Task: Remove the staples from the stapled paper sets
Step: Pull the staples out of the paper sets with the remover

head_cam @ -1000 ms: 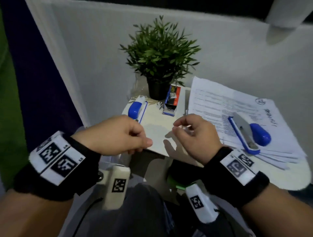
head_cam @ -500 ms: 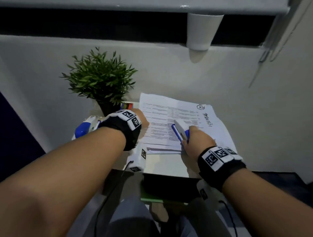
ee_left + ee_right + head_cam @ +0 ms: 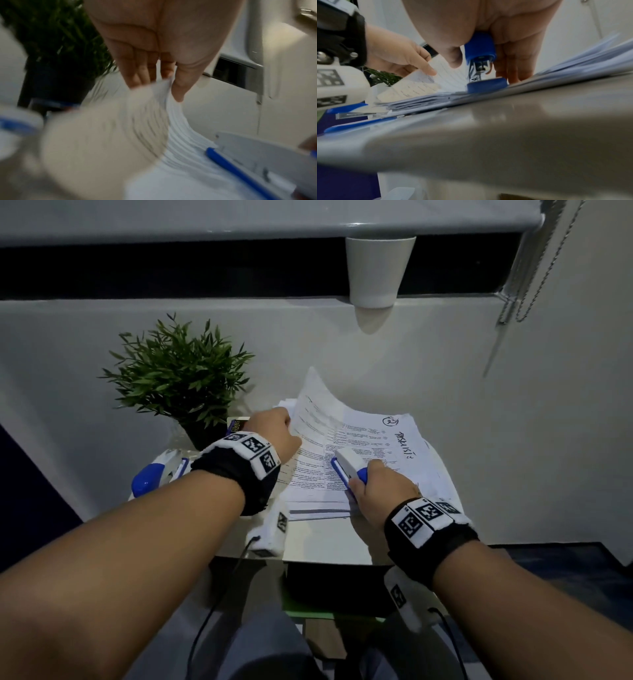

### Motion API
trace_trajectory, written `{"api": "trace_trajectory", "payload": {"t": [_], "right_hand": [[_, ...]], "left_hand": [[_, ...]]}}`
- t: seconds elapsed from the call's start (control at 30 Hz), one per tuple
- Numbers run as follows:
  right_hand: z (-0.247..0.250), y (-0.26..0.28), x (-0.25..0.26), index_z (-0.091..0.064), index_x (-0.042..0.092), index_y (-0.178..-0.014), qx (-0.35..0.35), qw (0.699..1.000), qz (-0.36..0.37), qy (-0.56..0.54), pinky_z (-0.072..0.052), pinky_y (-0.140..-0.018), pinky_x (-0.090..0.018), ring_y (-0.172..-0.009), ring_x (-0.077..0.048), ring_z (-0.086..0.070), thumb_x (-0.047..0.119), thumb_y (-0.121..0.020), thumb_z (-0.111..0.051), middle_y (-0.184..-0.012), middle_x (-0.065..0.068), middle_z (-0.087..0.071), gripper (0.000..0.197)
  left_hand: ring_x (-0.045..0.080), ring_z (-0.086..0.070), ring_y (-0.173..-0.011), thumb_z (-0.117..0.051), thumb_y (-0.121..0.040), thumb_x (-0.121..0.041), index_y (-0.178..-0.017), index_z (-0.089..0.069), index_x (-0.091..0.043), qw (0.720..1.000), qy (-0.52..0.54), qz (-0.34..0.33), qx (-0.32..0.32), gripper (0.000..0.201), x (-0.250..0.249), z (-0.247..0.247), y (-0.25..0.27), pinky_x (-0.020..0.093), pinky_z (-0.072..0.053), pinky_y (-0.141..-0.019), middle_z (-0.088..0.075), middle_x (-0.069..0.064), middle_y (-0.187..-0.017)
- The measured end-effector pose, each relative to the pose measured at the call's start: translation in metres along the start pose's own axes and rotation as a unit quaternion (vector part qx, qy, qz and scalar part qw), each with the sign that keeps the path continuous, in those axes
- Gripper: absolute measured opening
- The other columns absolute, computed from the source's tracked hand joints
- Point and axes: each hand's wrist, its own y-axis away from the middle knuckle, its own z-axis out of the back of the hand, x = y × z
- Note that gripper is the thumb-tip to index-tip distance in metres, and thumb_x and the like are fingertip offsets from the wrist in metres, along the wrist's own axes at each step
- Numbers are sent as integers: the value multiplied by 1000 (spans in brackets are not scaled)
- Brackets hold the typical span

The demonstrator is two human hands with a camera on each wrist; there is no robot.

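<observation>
On the small table [image 3: 322, 546] we list: one stack of stapled paper sets [image 3: 373, 446], lying flat by the wall. Our left hand [image 3: 274, 433] pinches the top sheets' left edge between thumb and fingers [image 3: 137, 75], curling it upward. Our right hand [image 3: 380, 491] grips a blue-and-white stapler [image 3: 349, 465] (its base resting on the stack), fingers wrapped round its rear. Also present: a second stapler [image 3: 154, 477] at the table's left edge; a potted plant [image 3: 178, 378] behind it.
</observation>
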Motion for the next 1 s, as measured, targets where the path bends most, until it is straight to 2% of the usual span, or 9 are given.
{"api": "trace_trajectory", "payload": {"t": [0.27,0.37,0.47,0.57,0.63,0.73,0.83,0.93,1.0], "right_hand": [[21,-3,-39,-54,3,-101,-66,979,-11,-191,-34,-72,-29,-90,-30,-52,34,-96,-49,-98,-15,-58,31],[34,2,-50,-54,10,-90,-89,906,-58,-409,-54,-72,-43,-83,-34,-59,29,-94,-55,-92,-15,-57,20],[52,9,-54,-48,11,-85,-64,815,-114,-565,-57,-51,-50,-62,-27,-59,17,-95,-56,-86,-15,-54,14],[63,11,-66,-42,15,-81,-48,768,-145,-622,-55,-47,-46,-53,-24,-59,7,-91,-58,-76,-10,-53,21],[65,11,-72,-43,17,-81,-39,747,-155,-645,-53,-57,-43,-58,-25,-58,1,-88,-58,-76,-9,-52,23],[61,15,-76,-53,11,-102,-36,743,-143,-653,-51,-62,-37,-69,-28,-62,-3,-84,-58,-90,-13,-61,23],[57,21,-75,-60,4,-115,-8,703,-135,-698,-56,-67,-37,-82,-29,-68,11,-89,-58,-99,-13,-70,26],[57,26,-72,-68,15,-101,2,631,-132,-764,-57,-57,-30,-76,-21,-72,35,-89,-56,-90,-6,-74,27],[57,27,-73,-67,17,-96,7,589,-130,-797,-56,-54,-31,-73,-21,-72,35,-90,-54,-88,-5,-74,24]], "left_hand": [[26,-61,-99,-51,-90,-12,-109,-62,-14,957,289,31,-16,22,10,11,22,36,-49,-91,-66,6,-111],[23,-62,-103,-54,-83,-19,-96,-66,-29,927,374,36,5,20,31,7,48,44,-48,-95,-67,-2,-110],[20,-64,-99,-50,-94,-7,-89,-64,-33,894,441,62,45,30,50,-2,71,40,-49,-93,-68,-8,-102],[20,-65,-99,-48,-95,-5,-100,-64,-27,883,454,90,72,28,66,-10,80,37,-51,-87,-69,-5,-106],[20,-65,-100,-47,-96,-5,-111,-61,-21,873,469,109,76,26,73,-10,81,34,-52,-81,-69,-3,-107],[21,-65,-99,-46,-96,-4,-116,-58,-20,852,500,127,90,28,77,-8,82,37,-51,-85,-68,0,-110],[23,-65,-101,-46,-96,-3,-109,-61,-23,845,511,126,97,28,80,-6,86,42,-48,-92,-69,0,-108],[21,-66,-99,-45,-96,-3,-104,-62,-26,843,513,128,98,29,83,-6,90,41,-49,-89,-71,-2,-104],[22,-66,-99,-44,-96,-3,-104,-61,-26,836,523,132,98,30,85,-7,92,41,-49,-87,-71,-2,-105]]}}
